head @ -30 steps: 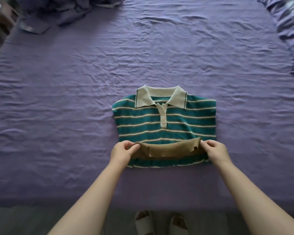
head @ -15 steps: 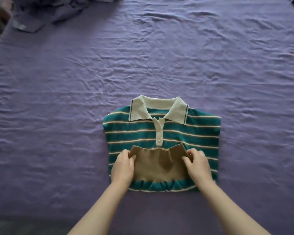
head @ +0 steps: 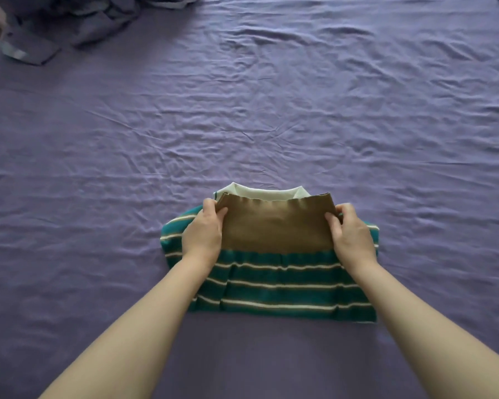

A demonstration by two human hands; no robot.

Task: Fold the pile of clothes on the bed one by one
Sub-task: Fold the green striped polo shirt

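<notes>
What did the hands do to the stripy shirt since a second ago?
Both hands, left hand and right hand, carried the shirt's brown hem up from the bottom edge to the white collar, folding the striped shirt in half. They still pinch the hem's corners. The shirt remains on the purple sheet.

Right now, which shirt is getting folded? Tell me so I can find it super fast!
Look at the big purple bed sheet, then near its closest edge, right in the middle. The striped polo shirt lies there, with the left hand and right hand pinching its brown hem. Its teal and white stripes set it apart from the crumpled clothes pile in the far left corner.
</notes>
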